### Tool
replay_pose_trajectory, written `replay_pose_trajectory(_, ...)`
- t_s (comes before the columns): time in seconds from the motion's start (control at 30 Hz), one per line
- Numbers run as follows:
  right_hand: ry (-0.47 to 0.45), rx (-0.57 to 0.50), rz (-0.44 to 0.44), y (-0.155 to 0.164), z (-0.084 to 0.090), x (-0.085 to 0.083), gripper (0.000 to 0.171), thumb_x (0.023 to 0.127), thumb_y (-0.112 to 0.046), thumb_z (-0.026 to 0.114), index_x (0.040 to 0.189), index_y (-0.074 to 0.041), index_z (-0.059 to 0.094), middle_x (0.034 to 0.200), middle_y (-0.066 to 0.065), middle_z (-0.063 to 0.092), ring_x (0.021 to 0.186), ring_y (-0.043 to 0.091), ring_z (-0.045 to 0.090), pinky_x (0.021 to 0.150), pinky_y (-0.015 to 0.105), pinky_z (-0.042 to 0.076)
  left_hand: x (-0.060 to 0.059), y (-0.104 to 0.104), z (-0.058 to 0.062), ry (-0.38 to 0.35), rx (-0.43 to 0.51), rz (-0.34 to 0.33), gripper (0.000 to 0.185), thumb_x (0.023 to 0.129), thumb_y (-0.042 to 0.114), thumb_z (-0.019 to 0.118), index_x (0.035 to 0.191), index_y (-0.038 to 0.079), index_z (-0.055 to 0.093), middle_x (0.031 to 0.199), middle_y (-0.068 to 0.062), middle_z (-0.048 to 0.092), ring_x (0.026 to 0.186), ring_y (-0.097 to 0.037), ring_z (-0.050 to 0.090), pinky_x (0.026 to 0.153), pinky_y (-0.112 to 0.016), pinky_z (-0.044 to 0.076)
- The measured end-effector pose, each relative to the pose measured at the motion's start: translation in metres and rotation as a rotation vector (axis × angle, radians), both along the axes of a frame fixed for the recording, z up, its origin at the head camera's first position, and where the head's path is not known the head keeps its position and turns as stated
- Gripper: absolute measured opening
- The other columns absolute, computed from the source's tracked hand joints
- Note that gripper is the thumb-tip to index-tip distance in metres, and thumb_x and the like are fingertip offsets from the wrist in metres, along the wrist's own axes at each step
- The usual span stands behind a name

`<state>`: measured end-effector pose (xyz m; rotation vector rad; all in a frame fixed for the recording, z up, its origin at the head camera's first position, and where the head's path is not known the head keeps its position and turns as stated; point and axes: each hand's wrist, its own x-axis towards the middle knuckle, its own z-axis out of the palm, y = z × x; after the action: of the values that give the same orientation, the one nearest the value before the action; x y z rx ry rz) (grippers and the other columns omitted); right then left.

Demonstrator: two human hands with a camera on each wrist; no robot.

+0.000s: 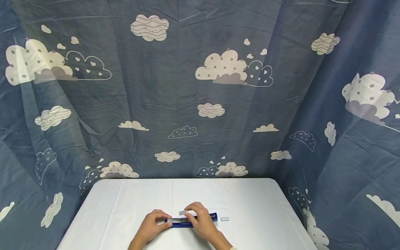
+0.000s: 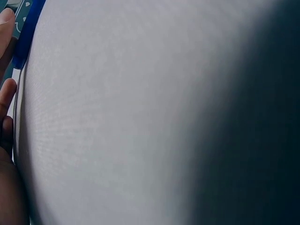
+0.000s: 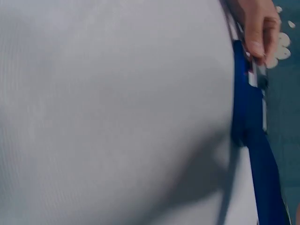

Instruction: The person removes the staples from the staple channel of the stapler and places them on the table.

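A long blue stapler [image 1: 182, 225] lies crosswise near the front of the white table, with its metal staple channel exposed. My left hand [image 1: 151, 225] holds its left end, thumb at the near side and fingers at the far side. Over the stapler's middle, my right hand [image 1: 201, 219] pinches a small grey strip of staples [image 1: 182, 212] between thumb and index finger. Another grey staple strip [image 1: 224, 219] rests on the table just past the stapler's right end. In the right wrist view the blue stapler body [image 3: 247, 108] runs down the right side, with fingers at its top.
The white table [image 1: 140, 194] stretches away behind the hands to its far edge. Behind it and along both sides hangs a dark blue curtain [image 1: 175, 86] with a cloud pattern.
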<state>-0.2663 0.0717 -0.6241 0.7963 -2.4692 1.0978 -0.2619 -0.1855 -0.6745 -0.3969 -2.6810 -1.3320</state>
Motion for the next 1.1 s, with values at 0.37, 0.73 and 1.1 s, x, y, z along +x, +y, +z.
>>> replay_pose_trajectory(0.37, -0.030, -0.031, -0.011, 0.028, 0.017, -0.004, 0.012, 0.095, -0.018, 0.075, 0.107, -0.017, 0.074, 0.106, -0.008, 0.072, 0.105, 0.012, 0.066, 0.094, 0.035, 0.056, 0.000, 0.000, 0.000, -0.038, 0.023, 0.009, 0.022, 0.079, 0.044, 0.088, 0.097, 0.034, 0.081, 0.101, 0.015, 0.070, 0.103, -0.008, 0.062, 0.097, -0.037, 0.052)
replay_pose_trajectory(0.73, -0.048, -0.031, -0.035, 0.054, 0.024, -0.006, 0.013, 0.094, -0.018, 0.076, 0.107, -0.015, 0.074, 0.106, -0.009, 0.071, 0.105, 0.012, 0.066, 0.093, 0.036, 0.057, 0.001, 0.000, -0.001, -0.035, 0.029, 0.014, 0.021, 0.079, 0.042, 0.088, 0.097, 0.034, 0.081, 0.101, 0.015, 0.071, 0.103, -0.006, 0.062, 0.097, -0.035, 0.051)
replay_pose_trajectory(1.1, -0.058, -0.035, -0.054, 0.073, 0.028, -0.009, 0.013, 0.094, -0.018, 0.076, 0.106, -0.015, 0.075, 0.105, -0.010, 0.072, 0.104, 0.011, 0.067, 0.093, 0.037, 0.057, 0.001, 0.000, 0.000, -0.034, 0.026, 0.012, 0.020, 0.079, 0.042, 0.088, 0.097, 0.034, 0.081, 0.101, 0.016, 0.071, 0.103, -0.007, 0.062, 0.098, -0.036, 0.051)
